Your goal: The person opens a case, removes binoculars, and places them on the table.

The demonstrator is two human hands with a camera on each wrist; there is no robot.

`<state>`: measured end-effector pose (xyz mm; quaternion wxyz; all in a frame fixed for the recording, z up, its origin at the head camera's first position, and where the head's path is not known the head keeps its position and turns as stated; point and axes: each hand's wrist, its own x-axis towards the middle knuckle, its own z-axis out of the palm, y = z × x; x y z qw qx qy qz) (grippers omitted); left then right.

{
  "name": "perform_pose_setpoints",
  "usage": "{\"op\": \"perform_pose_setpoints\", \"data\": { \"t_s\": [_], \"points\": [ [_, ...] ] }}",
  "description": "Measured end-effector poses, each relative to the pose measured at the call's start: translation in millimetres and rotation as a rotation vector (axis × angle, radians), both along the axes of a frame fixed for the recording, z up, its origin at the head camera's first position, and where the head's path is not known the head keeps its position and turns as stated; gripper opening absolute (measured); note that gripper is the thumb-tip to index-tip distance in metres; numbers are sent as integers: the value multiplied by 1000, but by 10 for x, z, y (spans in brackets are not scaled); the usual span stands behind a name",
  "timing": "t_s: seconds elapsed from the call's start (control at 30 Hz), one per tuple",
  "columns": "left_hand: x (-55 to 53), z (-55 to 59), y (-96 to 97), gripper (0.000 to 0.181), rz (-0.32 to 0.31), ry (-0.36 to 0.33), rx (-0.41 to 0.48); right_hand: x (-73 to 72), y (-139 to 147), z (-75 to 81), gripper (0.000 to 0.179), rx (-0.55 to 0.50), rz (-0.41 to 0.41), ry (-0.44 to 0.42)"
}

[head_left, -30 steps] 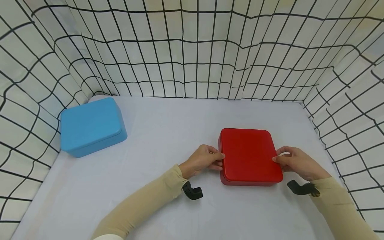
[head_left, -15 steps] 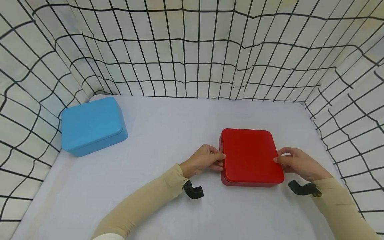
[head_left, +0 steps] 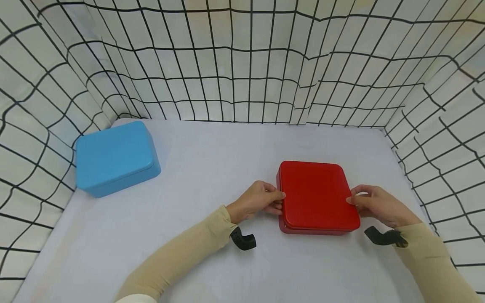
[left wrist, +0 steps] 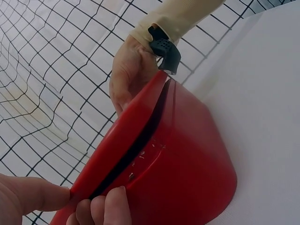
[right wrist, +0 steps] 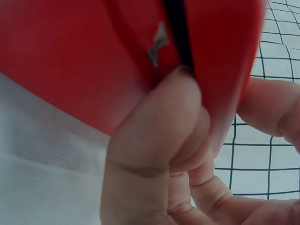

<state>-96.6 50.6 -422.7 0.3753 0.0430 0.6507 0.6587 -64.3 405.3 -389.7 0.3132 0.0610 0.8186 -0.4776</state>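
A red rectangular tin (head_left: 314,231) with rounded corners lies on the white surface, right of centre in the head view. My left hand (head_left: 259,200) pinches its red lid (head_left: 316,193) at the left side, thumb on the upper edge and fingers beneath. On the opposite side my right hand (head_left: 380,206) pinches the lid in the same way. In the left wrist view a dark gap separates the lid (left wrist: 112,147) from the tin's body (left wrist: 187,159). Chipped paint marks the body's rim there. What is inside the tin stays hidden.
A closed blue tin (head_left: 117,158) sits at the far left, close to the netting. Black-gridded white walls (head_left: 242,63) enclose the back and both sides of the white tabletop (head_left: 212,155). Dark curved camera mounts (head_left: 243,240) stick out from both wrists.
The lid's near right corner and my right hand have shifted very slightly to the right. Both hands keep their pinch on the lid; the blue tin stays put.
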Motion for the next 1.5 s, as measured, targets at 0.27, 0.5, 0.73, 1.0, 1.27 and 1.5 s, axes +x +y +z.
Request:
{"op": "perform_pose_setpoints", "data": {
  "t_s": [0.27, 0.5, 0.73, 1.0, 1.27, 1.5],
  "points": [
    [-2, -29, -1, 19, 16, -3, 3, 8, 0, 1, 49, 17, -3, 18],
    [13, -57, 0, 21, 24, -6, -1, 7, 26, -7, 48, -8, 2, 23],
    [14, -35, -3, 21, 24, 16, 6, 17, 29, -11, 46, -18, -9, 34],
    [12, 7, -20, 22, 42, 29, 18, 28, 8, 16, 51, 32, -24, 54],
    [-5, 62, -32, 22, 48, 47, 21, 11, 4, 96, 51, 69, -29, 82],
    [-32, 75, -36, 21, 68, 52, 27, -3, 4, 117, 51, 64, -27, 116]
  ]
}}
